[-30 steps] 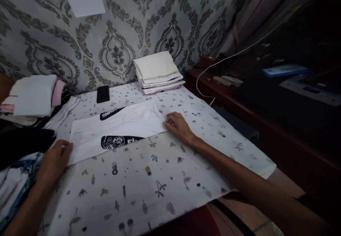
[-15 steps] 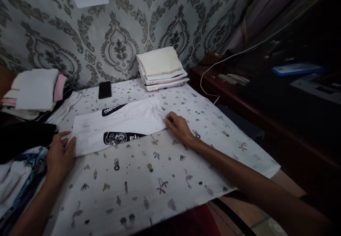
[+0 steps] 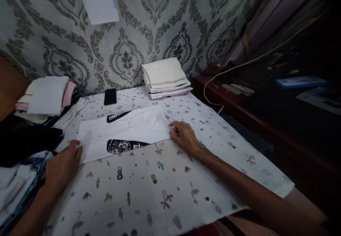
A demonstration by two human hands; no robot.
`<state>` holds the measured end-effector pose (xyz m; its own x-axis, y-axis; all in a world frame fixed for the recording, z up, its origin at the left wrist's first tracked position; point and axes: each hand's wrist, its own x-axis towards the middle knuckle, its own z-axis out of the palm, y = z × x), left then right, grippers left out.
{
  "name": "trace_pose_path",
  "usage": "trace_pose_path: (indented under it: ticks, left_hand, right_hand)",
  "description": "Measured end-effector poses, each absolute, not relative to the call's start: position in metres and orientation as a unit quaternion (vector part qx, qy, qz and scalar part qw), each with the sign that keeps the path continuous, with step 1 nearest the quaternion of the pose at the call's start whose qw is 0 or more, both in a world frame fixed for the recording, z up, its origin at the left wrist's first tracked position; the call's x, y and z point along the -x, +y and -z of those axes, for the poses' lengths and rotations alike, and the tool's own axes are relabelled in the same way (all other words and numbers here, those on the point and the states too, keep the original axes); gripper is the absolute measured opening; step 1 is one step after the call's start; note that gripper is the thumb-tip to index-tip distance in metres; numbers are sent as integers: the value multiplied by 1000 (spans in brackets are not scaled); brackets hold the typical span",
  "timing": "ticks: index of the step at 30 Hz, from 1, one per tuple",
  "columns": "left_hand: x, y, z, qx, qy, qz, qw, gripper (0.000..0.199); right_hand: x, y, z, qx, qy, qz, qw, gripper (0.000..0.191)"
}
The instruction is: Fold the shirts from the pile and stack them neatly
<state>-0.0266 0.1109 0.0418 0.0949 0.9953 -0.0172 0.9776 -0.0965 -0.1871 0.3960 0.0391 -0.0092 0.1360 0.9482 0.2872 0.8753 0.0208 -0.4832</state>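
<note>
A white T-shirt (image 3: 138, 124), folded into a long strip, lies flat on a patterned tablecloth (image 3: 144, 197). Black printed patches with white lettering show along its two long sides. At its right end, my right hand (image 3: 185, 136) pinches the cloth between thumb and fingers. My left hand (image 3: 62, 163) is at the opposite end, thumb and forefinger drawn close together on the shirt's left edge; its other fingers are mostly hidden.
Behind the shirt are a black phone (image 3: 110, 96) and a stack of folded cloths (image 3: 166, 79). More folded clothes (image 3: 48, 95) and a loose pile (image 3: 18, 182) lie on the left. A white cable (image 3: 207, 86) hangs near the dark red furniture (image 3: 226, 99) at right.
The view has tilted up slightly, so everything sits lower and further right. The thumb and forefinger of my left hand have come closer together. My right hand keeps its pinch.
</note>
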Motion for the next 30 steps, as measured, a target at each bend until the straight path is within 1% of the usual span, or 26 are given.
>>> trace_pose_path:
  ticks: [3, 5, 6, 8, 10, 11, 13, 15, 19, 26, 28, 30]
  left_hand:
    - [19, 113, -49, 767, -627, -34, 133, 40]
    - [2, 122, -52, 791, -597, 21, 134, 39]
    - [-11, 129, -52, 807, -578, 56, 105, 38]
    - [-45, 147, -48, 845, -518, 130, 6, 34]
    - [-84, 167, -41, 870, -453, 175, -79, 30]
    - [-102, 177, -36, 875, -437, 186, -98, 27]
    - [-132, 191, -26, 879, -428, 179, -107, 23]
    - [-151, 200, -16, 881, -436, 155, -97, 19]
    - [-159, 205, -7, 878, -452, 136, -82, 12]
    - [-159, 199, -15, 863, -479, 143, -65, 9]
    - [-162, 191, -19, 861, -484, 153, -43, 14]
    - [-165, 181, -20, 878, -449, 164, -31, 26]
  right_hand:
    - [-393, 43, 3, 677, -675, -13, 294, 26]
    - [-385, 51, -4, 641, -705, 14, 303, 26]
    - [-379, 56, -6, 620, -725, 16, 301, 28]
    - [-367, 68, -9, 580, -764, -1, 282, 36]
    - [-357, 78, -7, 558, -794, -25, 242, 43]
    - [-354, 82, -5, 557, -801, -36, 215, 46]
    - [-353, 87, 2, 568, -806, -50, 163, 53]
    - [-356, 88, 8, 584, -799, -49, 135, 57]
    - [-360, 88, 15, 591, -794, -33, 136, 55]
    - [-360, 88, 12, 596, -793, -36, 120, 55]
    - [-359, 92, 9, 595, -795, -36, 111, 53]
    - [-356, 101, 6, 589, -799, -20, 118, 47]
